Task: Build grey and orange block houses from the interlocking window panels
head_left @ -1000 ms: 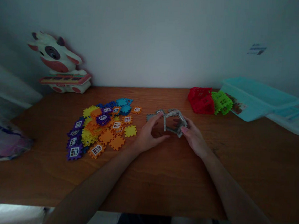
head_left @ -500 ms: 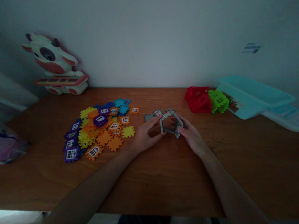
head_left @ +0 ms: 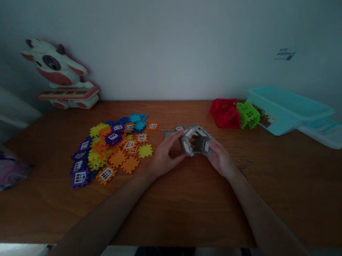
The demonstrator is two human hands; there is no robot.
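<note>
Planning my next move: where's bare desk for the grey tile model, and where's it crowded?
Bare wood lies below the left hand and right hand, and further right. Crowded: the coloured tile pile to the left, and the red tile model and green tile model.

Left hand (head_left: 165, 156) and right hand (head_left: 220, 158) observed facing each other, fingers curved inward in a two-sided grip, with bare left forearm (head_left: 101, 217) and right forearm (head_left: 270, 218) converging from the lower frame.

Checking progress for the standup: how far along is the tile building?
Done: a red tile model and a green tile model, both assembled. In hand: a grey tile shell between the left hand and right hand. Left: loose grey tiles and the multicoloured tile pile.
</note>
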